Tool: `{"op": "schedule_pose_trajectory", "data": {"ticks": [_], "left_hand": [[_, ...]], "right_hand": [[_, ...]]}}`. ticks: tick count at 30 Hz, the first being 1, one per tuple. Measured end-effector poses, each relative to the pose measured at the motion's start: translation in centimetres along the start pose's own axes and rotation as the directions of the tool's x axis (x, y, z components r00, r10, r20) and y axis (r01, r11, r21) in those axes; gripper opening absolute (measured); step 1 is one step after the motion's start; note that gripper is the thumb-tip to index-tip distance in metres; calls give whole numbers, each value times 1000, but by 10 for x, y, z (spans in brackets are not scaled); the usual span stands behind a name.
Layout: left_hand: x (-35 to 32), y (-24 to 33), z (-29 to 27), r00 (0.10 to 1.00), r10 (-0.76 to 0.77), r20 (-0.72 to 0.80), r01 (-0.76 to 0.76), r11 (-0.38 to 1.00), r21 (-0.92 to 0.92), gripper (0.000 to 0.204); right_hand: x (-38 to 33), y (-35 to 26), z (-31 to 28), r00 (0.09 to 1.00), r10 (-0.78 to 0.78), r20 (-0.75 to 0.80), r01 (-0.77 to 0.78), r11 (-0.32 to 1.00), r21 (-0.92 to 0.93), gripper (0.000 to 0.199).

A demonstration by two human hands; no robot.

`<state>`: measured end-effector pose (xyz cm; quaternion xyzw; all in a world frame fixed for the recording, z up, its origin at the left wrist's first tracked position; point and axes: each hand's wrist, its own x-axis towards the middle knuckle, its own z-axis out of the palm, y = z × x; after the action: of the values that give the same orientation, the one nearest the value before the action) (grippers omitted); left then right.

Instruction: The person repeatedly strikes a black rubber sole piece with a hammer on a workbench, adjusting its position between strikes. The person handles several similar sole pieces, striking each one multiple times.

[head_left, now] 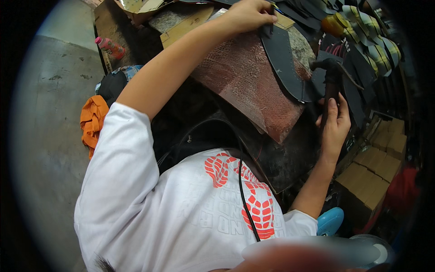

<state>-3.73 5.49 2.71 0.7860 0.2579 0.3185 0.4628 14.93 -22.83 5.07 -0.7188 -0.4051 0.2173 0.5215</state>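
Note:
My right hand (335, 119) is wrapped round the dark handle of a hammer (333, 84). The hammer's black curved head points up, beside the right end of a dark grey leather piece (282, 59). That piece is long and curved, with small pale marks along its edge. It lies across a worn reddish-brown board (244, 75). At the far end of the leather, my left hand (251, 16) is closed, thumb and fingers pinched at its upper edge. What exactly sits between those fingertips is partly hidden.
Stacked dark pieces with yellow-and-white parts (378, 50) and a yellow container (335, 25) stand at far right. Brown cardboard boxes (364, 170) are at right, near a light-blue round seat (330, 221). A pink bottle (110, 47) and orange cloth (94, 120) are at left.

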Motion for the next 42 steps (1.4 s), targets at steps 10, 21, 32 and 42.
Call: {"op": "schedule_pose_trajectory", "data": {"ticks": [10, 21, 32, 42], "left_hand": [[-12, -11, -22, 982, -181, 43, 186, 971, -148, 14], [-33, 27, -2, 879, 342, -331, -227, 912, 341, 17], [-46, 12, 43, 983, -171, -70, 145, 949, -282, 14], [-47, 9, 46, 987, -129, -96, 100, 959, -266, 13]], "right_hand": [[35, -21, 23, 997, -77, 17, 79, 942, -328, 35], [-9, -25, 31, 958, -230, 172, 287, 779, -557, 41], [-18, -13, 12, 964, -215, 157, 264, 852, -453, 43], [-11, -17, 7, 969, -194, 156, 242, 874, -421, 43]]}}
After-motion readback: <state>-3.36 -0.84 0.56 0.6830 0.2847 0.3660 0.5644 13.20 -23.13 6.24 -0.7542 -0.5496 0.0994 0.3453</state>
